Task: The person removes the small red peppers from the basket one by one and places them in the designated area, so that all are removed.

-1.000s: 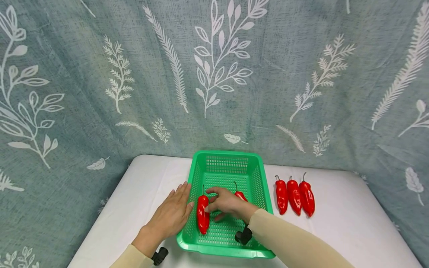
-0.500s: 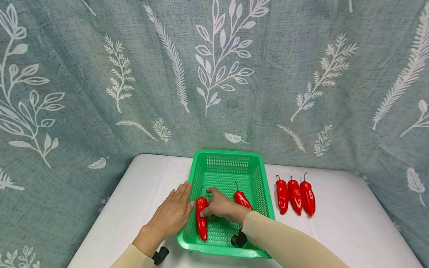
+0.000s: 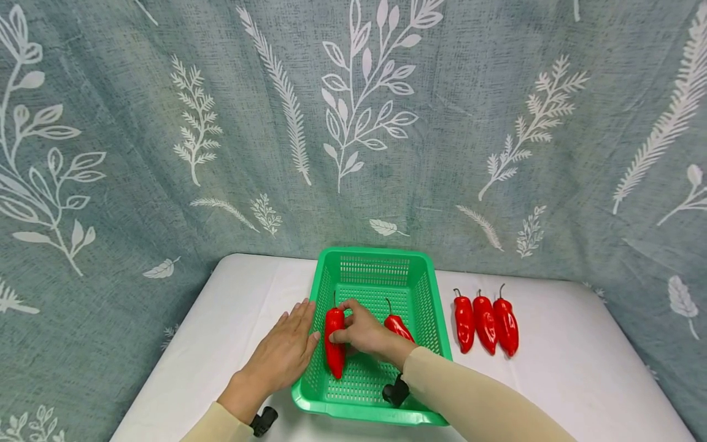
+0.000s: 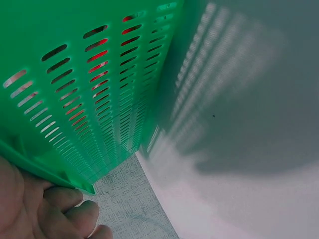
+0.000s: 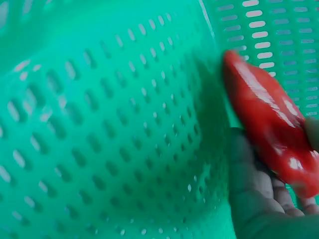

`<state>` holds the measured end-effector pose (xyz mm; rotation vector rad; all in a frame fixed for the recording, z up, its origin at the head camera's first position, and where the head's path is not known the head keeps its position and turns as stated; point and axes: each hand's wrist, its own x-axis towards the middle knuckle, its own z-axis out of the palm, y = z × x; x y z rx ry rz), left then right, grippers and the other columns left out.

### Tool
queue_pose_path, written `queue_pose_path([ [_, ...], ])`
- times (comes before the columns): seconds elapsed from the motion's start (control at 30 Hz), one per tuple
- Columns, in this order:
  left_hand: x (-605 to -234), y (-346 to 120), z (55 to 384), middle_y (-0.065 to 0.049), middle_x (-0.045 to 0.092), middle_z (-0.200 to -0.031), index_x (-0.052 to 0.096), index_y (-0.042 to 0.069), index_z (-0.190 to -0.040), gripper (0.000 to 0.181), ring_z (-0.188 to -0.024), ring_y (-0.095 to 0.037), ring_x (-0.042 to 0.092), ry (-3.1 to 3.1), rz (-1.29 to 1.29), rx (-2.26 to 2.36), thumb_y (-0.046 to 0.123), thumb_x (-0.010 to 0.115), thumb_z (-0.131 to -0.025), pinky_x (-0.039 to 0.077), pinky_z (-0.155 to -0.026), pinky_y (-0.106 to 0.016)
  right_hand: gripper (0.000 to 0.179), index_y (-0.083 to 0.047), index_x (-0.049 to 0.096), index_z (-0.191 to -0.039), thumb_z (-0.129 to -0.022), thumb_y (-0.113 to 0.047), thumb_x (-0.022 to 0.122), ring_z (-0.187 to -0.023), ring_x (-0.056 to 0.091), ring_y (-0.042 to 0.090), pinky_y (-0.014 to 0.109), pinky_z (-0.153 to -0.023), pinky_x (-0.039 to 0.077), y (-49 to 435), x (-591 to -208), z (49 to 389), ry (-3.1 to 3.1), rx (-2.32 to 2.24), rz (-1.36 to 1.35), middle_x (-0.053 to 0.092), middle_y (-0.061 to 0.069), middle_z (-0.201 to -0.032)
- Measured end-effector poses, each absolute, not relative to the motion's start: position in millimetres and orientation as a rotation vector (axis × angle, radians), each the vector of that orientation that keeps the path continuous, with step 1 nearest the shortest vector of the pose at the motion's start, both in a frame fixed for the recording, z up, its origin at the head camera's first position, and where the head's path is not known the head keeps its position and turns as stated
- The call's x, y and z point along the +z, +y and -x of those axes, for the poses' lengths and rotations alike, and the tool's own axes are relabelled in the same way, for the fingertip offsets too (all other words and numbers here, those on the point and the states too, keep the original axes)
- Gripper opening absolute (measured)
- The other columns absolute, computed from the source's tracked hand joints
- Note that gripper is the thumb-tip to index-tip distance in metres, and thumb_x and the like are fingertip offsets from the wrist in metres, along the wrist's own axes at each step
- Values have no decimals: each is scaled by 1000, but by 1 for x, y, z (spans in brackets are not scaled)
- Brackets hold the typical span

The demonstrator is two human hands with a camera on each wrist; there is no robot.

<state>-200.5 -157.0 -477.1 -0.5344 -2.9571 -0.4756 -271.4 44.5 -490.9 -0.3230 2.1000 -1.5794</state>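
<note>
My right hand [image 3: 361, 330] reaches into a green plastic basket [image 3: 375, 414] and grips a long red pepper [image 3: 334, 356] near the left wall, thumb on top and fingers at its side. In the right wrist view the red pepper [image 5: 269, 119] lies between the thumb and the curled fingers, tip towards the near end. A second red pepper [image 3: 399, 326] rests in the basket, partly hidden behind my right wrist. My left hand [image 3: 284, 347] lies with straight fingers along the basket's left rim; in the left wrist view its fingers [image 4: 65, 211] are under the rim edge.
Three red peppers [image 3: 485, 325] lie side by side on the white table [image 3: 574, 368], right of the basket. A patterned grey-green curtain [image 3: 265, 123] hangs behind and beside the table. Black wrist cameras [image 3: 264, 422] sit under both wrists.
My right hand has closed around the left pepper and shifted it, first slightly towards me, then away up the basket. The left hand stays in place.
</note>
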Motion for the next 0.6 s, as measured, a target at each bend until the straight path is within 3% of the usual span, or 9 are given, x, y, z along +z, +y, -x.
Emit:
queue_pose_path([
  [0.23, -476, -157, 201, -22, 33, -170, 31, -5, -163, 63, -158, -36, 32, -2966, 533, -477, 34, 44, -115, 29, -129, -53, 66, -11, 52, -148, -89, -13, 83, -89, 70, 26, 38, -69, 65, 52, -486, 277, 2298, -1533, 381, 64, 21, -119],
  [0.43, -476, -156, 200, -22, 33, -170, 30, -5, -163, 64, -158, -36, 32, -2967, 526, -486, 34, 44, -115, 28, -130, -53, 71, -13, 50, -153, -88, -8, 79, -91, 70, 25, 37, -70, 65, 58, -478, 278, 2347, -1503, 381, 64, 21, -122],
  [0.6, -476, -156, 200, -22, 32, -170, 29, -5, -163, 64, -159, -36, 31, -2970, 528, -491, 34, 44, -115, 28, -130, -53, 66, -14, 54, -146, -87, -11, 82, -92, 71, 25, 34, -71, 63, 64, -474, 278, 2430, -1457, 410, 66, 20, -122],
])
